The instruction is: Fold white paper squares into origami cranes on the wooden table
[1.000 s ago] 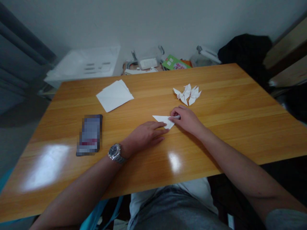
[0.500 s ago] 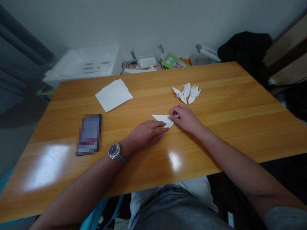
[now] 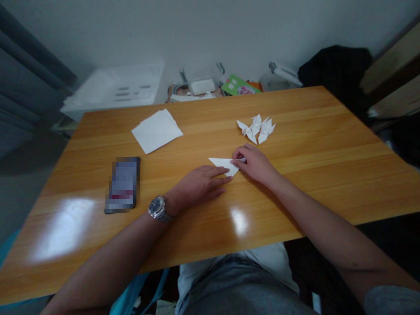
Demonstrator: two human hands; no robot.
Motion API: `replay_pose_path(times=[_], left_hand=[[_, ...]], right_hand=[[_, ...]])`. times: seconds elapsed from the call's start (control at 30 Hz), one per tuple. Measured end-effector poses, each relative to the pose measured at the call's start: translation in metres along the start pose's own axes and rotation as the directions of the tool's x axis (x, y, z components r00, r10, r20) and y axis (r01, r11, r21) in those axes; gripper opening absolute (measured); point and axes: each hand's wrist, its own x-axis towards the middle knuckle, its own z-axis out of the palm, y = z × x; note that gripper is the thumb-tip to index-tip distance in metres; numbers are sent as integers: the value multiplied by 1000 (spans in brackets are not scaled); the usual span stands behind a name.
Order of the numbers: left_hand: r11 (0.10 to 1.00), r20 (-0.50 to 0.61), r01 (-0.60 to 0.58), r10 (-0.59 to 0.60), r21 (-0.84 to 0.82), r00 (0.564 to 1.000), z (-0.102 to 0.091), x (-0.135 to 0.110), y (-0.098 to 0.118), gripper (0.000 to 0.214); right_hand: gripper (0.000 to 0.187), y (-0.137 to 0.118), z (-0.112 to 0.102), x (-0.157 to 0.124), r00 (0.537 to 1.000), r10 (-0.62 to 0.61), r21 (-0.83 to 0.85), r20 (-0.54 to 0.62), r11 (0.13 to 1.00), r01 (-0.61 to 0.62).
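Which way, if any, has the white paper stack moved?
No, it hasn't moved: the white paper stack sits in the same spot against the wooden table's far edge.

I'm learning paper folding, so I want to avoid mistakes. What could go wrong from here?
The right hand presses the white paper triangle with the left hand right beside it, so a slip could misalign a crease. The paper may slide on the glossy wooden table. The right hand might also knock the nearby origami cranes.
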Motion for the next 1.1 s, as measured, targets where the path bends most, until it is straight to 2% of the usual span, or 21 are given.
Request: replay_pose_path(times=[0.37, 0.53, 0.9, 1.1], left_hand=[[999, -45, -16, 14, -37, 999, 0, 1, 0, 35], [1000, -34, 15, -15, 0, 999, 1, 2, 4, 36], [1000, 0, -9, 9, 10, 1000, 1, 2, 4, 43], [995, 3, 68, -68, 76, 998, -1, 6, 7, 45]], right_hand=[[7, 2, 2, 0, 1000, 9, 2, -4, 1000, -9], [6, 1, 2, 0, 1000, 6, 0, -2, 1000, -6], [6, 1, 3, 0, 1000, -9, 0, -1, 1000, 9], [8, 5, 2, 1, 997, -48, -11, -58, 999, 47]])
